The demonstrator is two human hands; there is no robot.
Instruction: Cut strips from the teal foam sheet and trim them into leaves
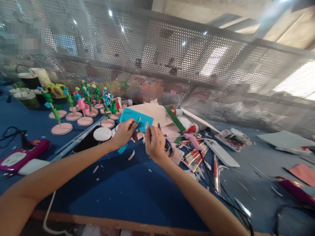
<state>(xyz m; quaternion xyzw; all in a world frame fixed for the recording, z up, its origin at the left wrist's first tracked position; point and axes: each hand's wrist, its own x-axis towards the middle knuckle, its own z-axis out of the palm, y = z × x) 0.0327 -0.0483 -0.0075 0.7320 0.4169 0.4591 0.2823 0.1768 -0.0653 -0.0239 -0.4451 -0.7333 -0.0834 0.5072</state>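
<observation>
My left hand (125, 132) is closed in a pinch, its fingertips in front of a sheet of blue paper (144, 118). Whatever lies between those fingers is too small to make out. Just to the right, my right hand (155, 141) is closed with the thumb pointing up. A dark pointed tip (159, 126) shows behind its fingers; I cannot tell whether the hand holds it. Below the left hand is a smaller blue paper piece (122, 149). Pale pink paper (155, 109) and a green strip (175, 118) lie behind the hands.
Several paper flowers on round pink bases (61, 128) stand at the left. A pink glue gun (193, 141), a white phone (221, 152), red-and-gold sticks (194, 155) and paper scraps lie at right. A purple power strip (24, 155) is far left. Perforated metal mesh (172, 49) rises behind.
</observation>
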